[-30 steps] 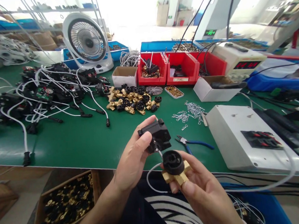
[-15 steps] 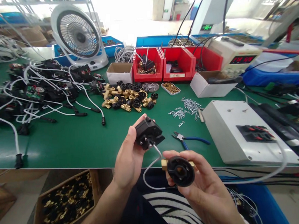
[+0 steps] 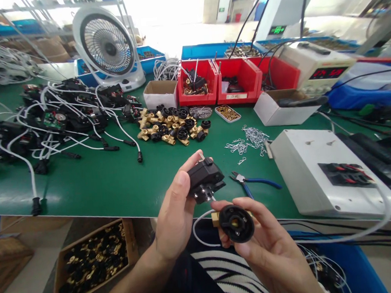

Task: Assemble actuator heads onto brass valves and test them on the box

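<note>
My left hand [image 3: 173, 210] is closed around a black actuator housing [image 3: 206, 177], tilted above the table's front edge. A white cable [image 3: 202, 243] hangs in a loop from the housing and passes behind my right hand. Between the fingers and thumb of my right hand [image 3: 267, 235] is a brass valve [image 3: 216, 219], its round black mounting cap [image 3: 236, 224] turned up toward me. The two parts are close together but apart. Blue-handled cutting pliers [image 3: 254, 181] lie on the green table just beyond my right hand.
Brass valves [image 3: 174, 125] and wire clips [image 3: 253, 138] lie in heaps. Cabled black units [image 3: 69, 115] crowd the left. Red bins [image 3: 198, 84] and a fan [image 3: 108, 50] stand behind; a grey box [image 3: 304, 174] is at right. Below left is a carton [image 3: 130, 240] of valves.
My left hand has tilted the actuator housing and brought it right, nearer the valve. The right hand keeps its hold on the valve. The camera view has shifted slightly.
</note>
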A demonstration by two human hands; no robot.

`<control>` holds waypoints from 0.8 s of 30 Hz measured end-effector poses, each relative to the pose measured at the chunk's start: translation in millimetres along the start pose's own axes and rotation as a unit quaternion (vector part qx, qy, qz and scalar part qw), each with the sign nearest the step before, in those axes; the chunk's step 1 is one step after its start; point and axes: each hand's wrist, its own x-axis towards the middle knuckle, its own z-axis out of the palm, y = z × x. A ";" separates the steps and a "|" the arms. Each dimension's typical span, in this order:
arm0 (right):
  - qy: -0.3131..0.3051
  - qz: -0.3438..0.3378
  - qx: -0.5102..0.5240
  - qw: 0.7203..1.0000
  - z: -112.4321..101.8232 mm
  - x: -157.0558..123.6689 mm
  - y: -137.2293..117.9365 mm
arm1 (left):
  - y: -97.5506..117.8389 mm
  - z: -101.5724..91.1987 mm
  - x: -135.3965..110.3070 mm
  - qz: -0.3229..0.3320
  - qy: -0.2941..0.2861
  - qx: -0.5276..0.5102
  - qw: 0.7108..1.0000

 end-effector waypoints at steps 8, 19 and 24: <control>0.008 -0.005 0.012 1.000 -15.5 5.0 12.0 | 4.4 -3.8 -10.9 0.134 -0.075 0.186 0.970; 0.059 0.042 0.020 0.997 -9.4 -1.7 5.5 | 1.2 -6.5 -12.5 0.258 -0.157 0.287 0.909; 0.069 0.045 0.021 0.996 -9.4 -4.2 4.6 | 3.8 -6.9 -11.5 0.304 -0.163 0.342 0.874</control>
